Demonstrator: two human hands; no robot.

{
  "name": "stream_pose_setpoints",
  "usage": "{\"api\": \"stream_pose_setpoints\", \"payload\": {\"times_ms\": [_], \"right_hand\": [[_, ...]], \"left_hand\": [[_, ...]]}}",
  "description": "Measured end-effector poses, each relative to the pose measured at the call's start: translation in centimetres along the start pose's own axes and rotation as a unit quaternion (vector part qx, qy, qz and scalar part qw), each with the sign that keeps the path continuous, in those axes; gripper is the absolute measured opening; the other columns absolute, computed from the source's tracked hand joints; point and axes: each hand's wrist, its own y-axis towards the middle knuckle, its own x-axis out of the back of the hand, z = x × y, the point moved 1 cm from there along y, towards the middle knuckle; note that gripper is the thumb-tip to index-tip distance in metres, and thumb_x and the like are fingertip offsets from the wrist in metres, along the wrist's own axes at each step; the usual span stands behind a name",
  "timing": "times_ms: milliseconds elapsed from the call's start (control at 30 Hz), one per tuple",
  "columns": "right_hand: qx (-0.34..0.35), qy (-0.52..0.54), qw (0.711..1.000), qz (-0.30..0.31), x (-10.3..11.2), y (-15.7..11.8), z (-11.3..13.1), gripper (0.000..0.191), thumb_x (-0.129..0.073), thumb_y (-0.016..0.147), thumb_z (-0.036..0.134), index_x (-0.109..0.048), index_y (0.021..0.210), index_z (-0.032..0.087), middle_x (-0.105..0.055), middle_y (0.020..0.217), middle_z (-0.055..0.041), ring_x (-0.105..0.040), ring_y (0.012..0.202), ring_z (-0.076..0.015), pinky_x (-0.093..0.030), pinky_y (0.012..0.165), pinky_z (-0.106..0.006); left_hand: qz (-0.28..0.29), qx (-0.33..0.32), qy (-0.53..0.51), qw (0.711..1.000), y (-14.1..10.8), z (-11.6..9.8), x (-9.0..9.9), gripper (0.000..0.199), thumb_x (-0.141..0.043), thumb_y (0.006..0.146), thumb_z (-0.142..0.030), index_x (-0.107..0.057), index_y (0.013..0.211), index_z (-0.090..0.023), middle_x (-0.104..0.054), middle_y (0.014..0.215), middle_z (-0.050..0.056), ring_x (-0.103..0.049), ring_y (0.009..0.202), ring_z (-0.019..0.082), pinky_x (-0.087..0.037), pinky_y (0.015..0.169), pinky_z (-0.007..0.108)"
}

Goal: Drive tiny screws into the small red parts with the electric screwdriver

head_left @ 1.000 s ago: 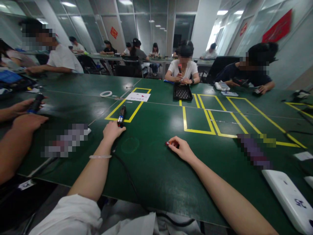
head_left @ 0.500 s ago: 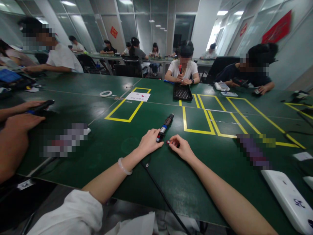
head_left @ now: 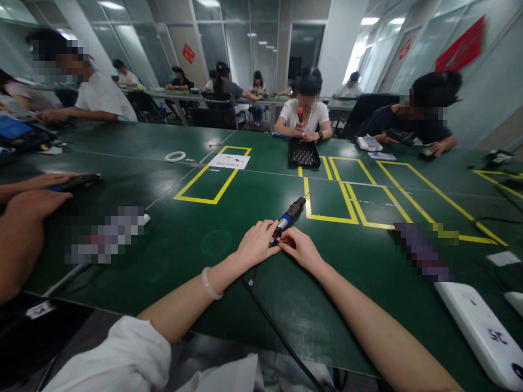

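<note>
A slim black tool with a blue and silver band lies slanted on the green table, its thin tip pointing away and to the right. My left hand is closed around the near part of the tool. Beside it, my right hand pinches at the tool's near end, where small red and light parts show. What its fingertips hold is too small to name. A black cable runs from under my left hand toward the table's front edge.
Yellow tape outlines mark the table, with a white paper on one. Beyond stands a black tray before a person. White power bank at right; blurred phone beside it. Another person's hands are at left.
My right hand's fingers have come up to the tool's near end, where a gap was before. The tool's far tip has shifted to the right, and my left hand moved slightly right with it.
</note>
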Motion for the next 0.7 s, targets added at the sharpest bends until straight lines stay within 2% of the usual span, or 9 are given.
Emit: {"api": "stream_pose_setpoints", "payload": {"times_ms": [300, 533, 700], "right_hand": [[0.005, 0.037, 0.999, -0.003, 0.2, -0.2, 0.5, 0.010, -0.058, 0.087, 0.023, -0.058, 0.096, 0.019, -0.060, 0.083, -0.0008, -0.057, 0.071, -0.0135, -0.044, 0.067, -0.024], [-0.015, 0.045, 0.999, -0.004, 0.4, -0.3, 0.7, 0.023, -0.054, 0.089, 0.022, -0.055, 0.112, 0.021, -0.063, 0.088, -0.0016, -0.059, 0.074, -0.0146, -0.047, 0.070, -0.027], [-0.024, 0.052, 0.998, -0.001, 0.7, -0.4, 0.7, 0.021, -0.053, 0.089, 0.022, -0.054, 0.110, 0.021, -0.064, 0.088, -0.0017, -0.060, 0.074, -0.0145, -0.047, 0.070, -0.027]], "left_hand": [[-0.001, 0.005, 0.033, 0.999, 0.0, -0.3, 0.3, 0.064, -0.054, 0.088, -0.047, -0.039, 0.142, -0.015, -0.052, 0.130, 0.013, -0.051, 0.109, 0.027, -0.045, 0.087, 0.038], [0.004, 0.032, 0.040, 0.999, 0.2, -0.7, 0.4, 0.060, -0.050, 0.091, -0.043, -0.037, 0.145, -0.019, -0.052, 0.127, 0.013, -0.051, 0.109, 0.027, -0.044, 0.087, 0.037], [-0.007, 0.042, 0.056, 0.998, 0.0, 0.7, 0.6, 0.061, -0.052, 0.091, -0.045, -0.037, 0.144, -0.020, -0.051, 0.127, 0.013, -0.050, 0.109, 0.027, -0.043, 0.088, 0.037]]}}
